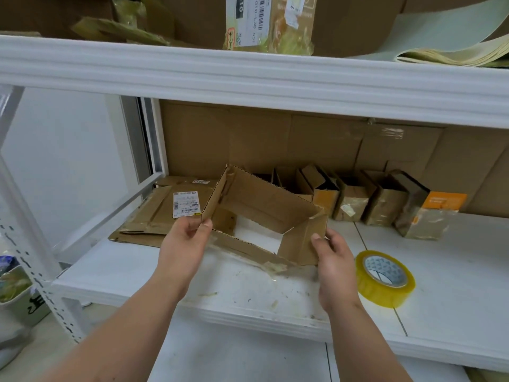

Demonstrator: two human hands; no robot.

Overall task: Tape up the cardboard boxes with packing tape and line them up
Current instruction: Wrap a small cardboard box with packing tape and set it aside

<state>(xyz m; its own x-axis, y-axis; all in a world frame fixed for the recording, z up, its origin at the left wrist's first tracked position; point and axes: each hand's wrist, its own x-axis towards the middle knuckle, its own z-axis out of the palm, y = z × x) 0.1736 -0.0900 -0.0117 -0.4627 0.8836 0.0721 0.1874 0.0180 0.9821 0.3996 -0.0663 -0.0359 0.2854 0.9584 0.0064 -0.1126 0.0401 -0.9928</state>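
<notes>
Box (264, 213) held just above the shelf (248, 288), left of the tape (384, 278) — open as a bottomless sleeve. Left hand (184, 244) pinches its left corner, right hand (334, 260) grips the right wall. Square corners first, fold flaps flush — then tape.

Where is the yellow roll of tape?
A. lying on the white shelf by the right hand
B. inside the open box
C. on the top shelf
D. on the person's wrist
A: the tape roll lies on the white shelf, just beside the right hand, untouched.
</notes>
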